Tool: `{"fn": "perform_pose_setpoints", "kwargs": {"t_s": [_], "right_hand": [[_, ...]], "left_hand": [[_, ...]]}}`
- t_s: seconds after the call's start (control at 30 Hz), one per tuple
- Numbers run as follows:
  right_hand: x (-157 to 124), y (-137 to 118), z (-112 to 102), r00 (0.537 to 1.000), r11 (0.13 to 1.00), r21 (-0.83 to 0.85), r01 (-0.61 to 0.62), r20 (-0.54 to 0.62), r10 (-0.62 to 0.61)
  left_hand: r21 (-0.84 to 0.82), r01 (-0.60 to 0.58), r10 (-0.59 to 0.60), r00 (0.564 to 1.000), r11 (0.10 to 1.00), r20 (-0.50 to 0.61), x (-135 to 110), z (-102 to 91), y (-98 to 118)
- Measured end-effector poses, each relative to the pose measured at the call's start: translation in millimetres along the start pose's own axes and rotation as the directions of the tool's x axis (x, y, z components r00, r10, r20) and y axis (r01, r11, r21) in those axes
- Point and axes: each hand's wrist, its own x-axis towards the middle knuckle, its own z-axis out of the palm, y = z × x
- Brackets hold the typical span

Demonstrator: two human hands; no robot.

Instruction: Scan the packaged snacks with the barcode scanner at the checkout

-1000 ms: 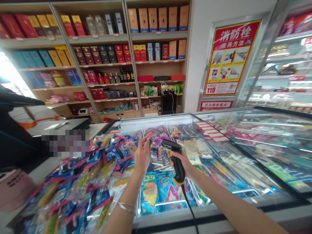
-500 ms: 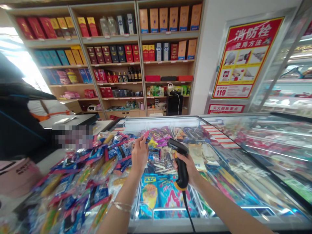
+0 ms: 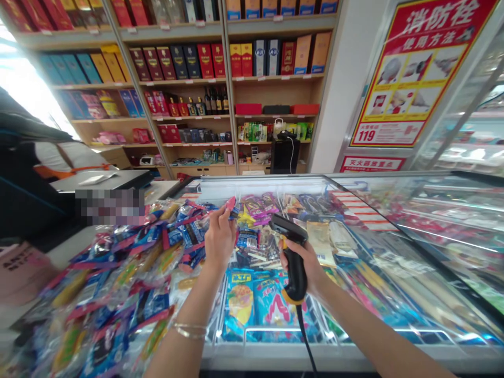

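My left hand [image 3: 219, 237] is closed in a pinch on a small pink-wrapped packet [image 3: 229, 203], raised over the chest freezer [image 3: 299, 352]. My right hand [image 3: 305, 265] grips a black barcode scanner [image 3: 291, 252] with an orange band and a cable hanging down; its head points toward the packet. A heap of blue and pink wrapped ice lollies [image 3: 129, 283] lies on the freezer lid just left of my left hand. A thin bracelet is on my left wrist.
Inside the freezer lie several packaged ice creams [image 3: 255, 304]. Shelves of boxed goods [image 3: 205, 63] fill the back wall. A red poster [image 3: 417, 68] hangs at right, beside glass-fronted coolers [image 3: 464, 152]. A person in dark clothes [image 3: 27, 189] stands at left by a counter.
The view has tilted down and drawn closer. Both hands keep their hold, and the packet and scanner stay facing each other.
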Motion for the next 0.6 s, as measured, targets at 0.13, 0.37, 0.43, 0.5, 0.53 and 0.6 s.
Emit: {"fn": "perform_pose_setpoints", "kwargs": {"t_s": [0.13, 0.37, 0.43, 0.5, 0.53, 0.6], "right_hand": [[-3.2, -2.8, 2.3, 0.999, 0.999, -0.039, -0.025, 0.034, 0.026], [-3.7, -12.0, 5.2, 1.0, 1.0, -0.021, 0.015, 0.004, -0.015], [-2.5, -14.8, 5.1, 1.0, 1.0, -0.011, 0.016, -0.016, -0.016], [-1.8, -16.8, 5.1, 0.999, 1.0, -0.007, 0.023, -0.03, -0.023], [-1.7, -17.4, 5.3, 0.999, 1.0, -0.014, 0.024, -0.028, -0.024], [-2.0, -18.0, 5.9, 1.0, 0.999, -0.034, 0.024, -0.016, -0.025]], "left_hand": [[-0.028, 0.043, -0.042, 0.998, 0.999, 0.038, -1.0, 0.4, 2.4], [-0.082, 0.023, -0.018, 0.998, 0.996, 0.054, -2.0, 1.7, 7.6], [-0.081, 0.037, -0.032, 0.997, 0.996, 0.064, -1.5, 0.5, 9.4], [-0.079, 0.049, -0.043, 0.996, 0.996, 0.075, -0.7, -1.0, 11.3], [-0.08, 0.054, -0.047, 0.995, 0.995, 0.083, -0.4, -1.7, 12.1], [-0.087, 0.062, -0.053, 0.994, 0.994, 0.098, 0.3, -3.1, 13.4]]}}
